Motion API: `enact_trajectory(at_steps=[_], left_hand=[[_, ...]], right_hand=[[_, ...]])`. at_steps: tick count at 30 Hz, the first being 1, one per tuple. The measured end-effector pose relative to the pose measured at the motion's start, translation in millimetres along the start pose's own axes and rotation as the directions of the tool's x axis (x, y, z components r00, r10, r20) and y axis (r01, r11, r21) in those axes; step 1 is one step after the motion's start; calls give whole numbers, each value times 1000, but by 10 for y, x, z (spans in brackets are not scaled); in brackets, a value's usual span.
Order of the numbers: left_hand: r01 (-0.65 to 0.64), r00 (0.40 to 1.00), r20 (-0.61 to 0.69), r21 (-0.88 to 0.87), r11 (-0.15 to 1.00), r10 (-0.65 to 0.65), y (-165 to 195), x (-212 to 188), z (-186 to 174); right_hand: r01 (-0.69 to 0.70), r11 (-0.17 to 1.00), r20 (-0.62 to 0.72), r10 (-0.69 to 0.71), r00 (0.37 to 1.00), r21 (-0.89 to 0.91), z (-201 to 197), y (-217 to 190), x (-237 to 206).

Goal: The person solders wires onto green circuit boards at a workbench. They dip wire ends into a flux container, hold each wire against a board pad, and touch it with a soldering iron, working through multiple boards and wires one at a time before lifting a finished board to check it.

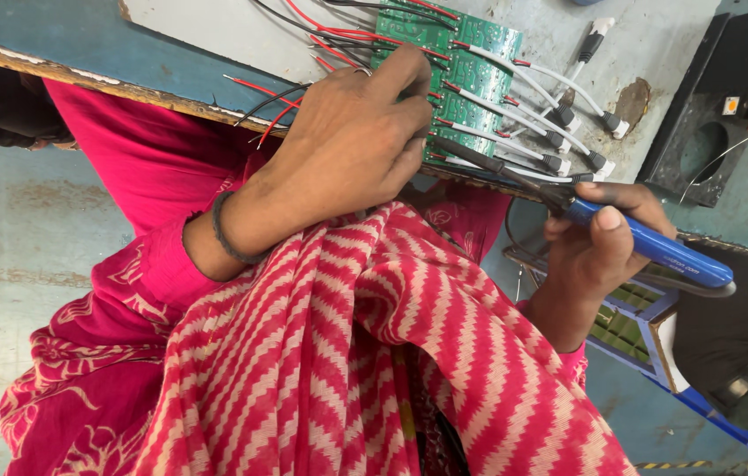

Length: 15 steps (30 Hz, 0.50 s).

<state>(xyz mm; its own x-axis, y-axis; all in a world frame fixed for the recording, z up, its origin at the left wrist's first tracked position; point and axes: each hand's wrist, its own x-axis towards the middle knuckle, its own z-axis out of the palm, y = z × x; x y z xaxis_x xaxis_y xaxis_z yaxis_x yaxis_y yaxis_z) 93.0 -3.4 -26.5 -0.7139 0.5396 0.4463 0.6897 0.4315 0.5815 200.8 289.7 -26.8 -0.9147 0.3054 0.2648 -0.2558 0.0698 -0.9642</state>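
Two hands are working at the edge of a worn grey-blue surface (pixel 656 44). The left hand (pixel 352 145) is lying palm down on a green circuit board (pixel 471 66), its fingers curled and pressing the board against the surface near the front edge. The right hand (pixel 599 242) is closing around the blue handle of a soldering iron (pixel 647 247), thumb on top, and the dark shaft is reaching leftward so that its tip is meeting the near edge of the board just beside the left fingertips.

Red and black wires (pixel 321 35) are fanning out from the far left side of the board, some trailing over the surface edge. White wires with black sleeves (pixel 559 115) are spreading from the right side of the board and lying on the surface. A dark bangle (pixel 224 234) is sitting on the left wrist. Red and cream striped cloth (pixel 374 353) is draping over the lap below both hands. A blue tray with green boards (pixel 634 326) is standing low at the right, beneath the right hand. A black box (pixel 709 132) is resting at the right end of the surface.
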Motion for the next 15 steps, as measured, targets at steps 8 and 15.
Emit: enact_trajectory(at_steps=[8,15], left_hand=[[-10,1000,19,16,1000,10,-2,29,-1],[-20,999,37,66,998,17,-17,50,10]], right_hand=[[43,998,15,-42,999,-55,-39,6,-23],[239,967,97,-230,968,-90,-98,82,-70]])
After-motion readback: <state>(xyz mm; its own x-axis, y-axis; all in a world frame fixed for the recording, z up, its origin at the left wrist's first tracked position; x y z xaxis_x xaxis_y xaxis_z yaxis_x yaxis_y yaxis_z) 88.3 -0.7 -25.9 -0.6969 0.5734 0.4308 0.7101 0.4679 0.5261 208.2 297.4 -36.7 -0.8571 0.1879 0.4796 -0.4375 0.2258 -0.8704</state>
